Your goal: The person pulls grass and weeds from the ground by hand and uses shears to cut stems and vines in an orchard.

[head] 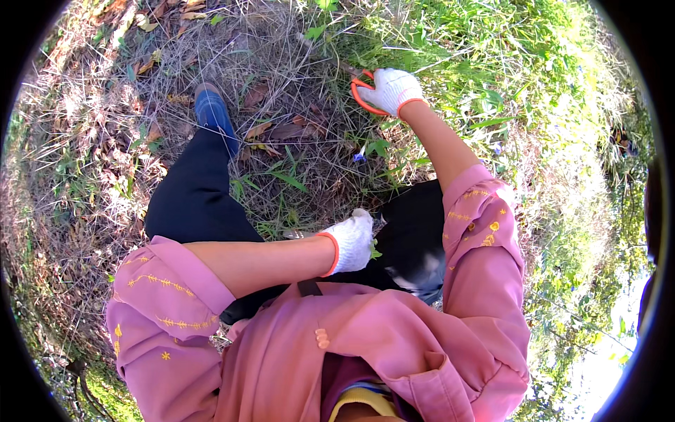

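My right hand (393, 90), in a white knit glove with an orange cuff, grips orange-handled scissors (367, 93) at the upper centre. Their metal blades point up and left into the grass, where the tips are lost among the stems. My left hand (354, 241), gloved alike, is closed in front of my lap, over the dark trousers. A small green leaf (375, 250) sticks out at its right side; the rest of what it holds is hidden by the glove.
Dry grass and brown fallen leaves (257, 130) cover the ground between my legs. A blue flower (359, 156) grows below the scissors. My blue shoe (212, 108) stands at the upper left. Bright green grass (474, 68) spreads at the upper right.
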The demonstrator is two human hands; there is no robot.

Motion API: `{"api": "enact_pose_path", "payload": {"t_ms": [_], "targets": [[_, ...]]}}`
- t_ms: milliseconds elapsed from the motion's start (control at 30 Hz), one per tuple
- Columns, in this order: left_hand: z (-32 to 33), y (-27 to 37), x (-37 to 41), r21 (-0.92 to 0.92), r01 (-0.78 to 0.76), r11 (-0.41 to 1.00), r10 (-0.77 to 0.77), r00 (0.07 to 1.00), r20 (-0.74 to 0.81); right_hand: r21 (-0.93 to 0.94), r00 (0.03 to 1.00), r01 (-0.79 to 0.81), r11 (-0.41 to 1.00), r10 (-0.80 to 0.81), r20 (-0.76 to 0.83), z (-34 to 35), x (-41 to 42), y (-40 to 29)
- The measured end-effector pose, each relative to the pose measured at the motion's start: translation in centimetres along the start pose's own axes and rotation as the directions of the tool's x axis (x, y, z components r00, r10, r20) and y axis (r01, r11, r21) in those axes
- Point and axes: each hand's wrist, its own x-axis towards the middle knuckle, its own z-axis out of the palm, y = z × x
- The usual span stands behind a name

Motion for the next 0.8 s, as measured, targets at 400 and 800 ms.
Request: {"api": "enact_pose_path", "payload": {"t_ms": [400, 800], "targets": [[-0.4, -0.4, -0.1, 0.010, -0.001, 1.000, 0.000, 0.995, 0.100, 0.115, 0.976, 0.101, 0.988, -0.121, 0.182, -2.8, -4.6, 0.4], [2.2, -0.2, 0.7, 0.085, 0.016, 0.996, -0.024, 0.995, 0.092, 0.942, 0.936, -0.325, 0.083, -0.115, 0.333, -2.0, -3.7, 0.4]]}}
